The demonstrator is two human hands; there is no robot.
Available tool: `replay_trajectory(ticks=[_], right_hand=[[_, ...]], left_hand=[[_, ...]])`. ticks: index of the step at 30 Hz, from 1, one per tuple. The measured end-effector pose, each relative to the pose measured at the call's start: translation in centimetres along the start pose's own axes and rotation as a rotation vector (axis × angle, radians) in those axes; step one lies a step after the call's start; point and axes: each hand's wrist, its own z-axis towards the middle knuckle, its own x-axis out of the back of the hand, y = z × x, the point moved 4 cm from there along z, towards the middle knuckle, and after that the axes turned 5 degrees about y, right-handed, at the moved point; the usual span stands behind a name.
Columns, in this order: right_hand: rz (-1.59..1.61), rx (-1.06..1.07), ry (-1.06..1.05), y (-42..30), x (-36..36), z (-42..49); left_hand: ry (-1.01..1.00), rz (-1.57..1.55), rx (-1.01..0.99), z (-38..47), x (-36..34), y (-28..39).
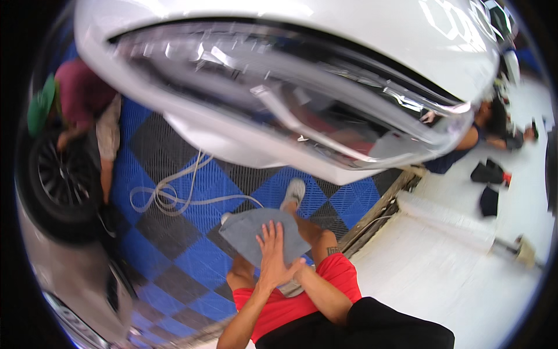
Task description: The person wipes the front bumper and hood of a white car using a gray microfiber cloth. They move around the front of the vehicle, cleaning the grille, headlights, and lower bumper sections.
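A grey cloth (261, 231) is spread in front of my body, above my knees. My left hand (273, 253) lies flat on its lower part with the fingers spread; whether that arm is my left one is settled only by its place on the left side. My right hand (301, 272) is close beside it at the cloth's lower edge, and its fingers are mostly hidden. A headlight (279, 91) of a white car (209, 131) fills the upper view, beyond the cloth. The picture is blurred there.
A cord (192, 202) loops over the blue and black floor tiles (170, 235). At left, a person in a green cap (41, 104) bends at a car wheel (63, 174). Another person (471, 135) is at right, past a raised white ledge (414, 270). Dark items (488, 172) lie there.
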Motion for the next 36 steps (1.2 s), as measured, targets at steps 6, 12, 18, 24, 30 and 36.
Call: replay_trajectory(ticks=[6,12,18,24,30,36], right_hand=[[0.235,0.115,-0.02,-0.1,2.8,-0.1],[0.005,0.591,0.099,-7.3,3.0,2.9],[-0.55,1.626,0.753,-25.0,-4.8,-1.3],[-0.609,1.696,0.697,-28.6,-4.7,-2.2],[-0.736,1.914,0.63,-30.5,-4.3,-4.3],[-0.677,2.021,0.766,-28.2,-2.8,2.6]], left_hand=[[-0.239,-0.147,-0.142,0.7,-0.2,-1.2],[-0.262,0.44,0.017,1.4,2.5,-7.7],[-0.271,0.853,0.215,0.0,6.6,-19.8],[-0.079,0.693,-0.08,2.1,5.8,-25.6],[0.152,0.713,0.15,2.3,5.8,-26.7],[0.402,0.644,-0.09,3.2,5.3,-28.9]])
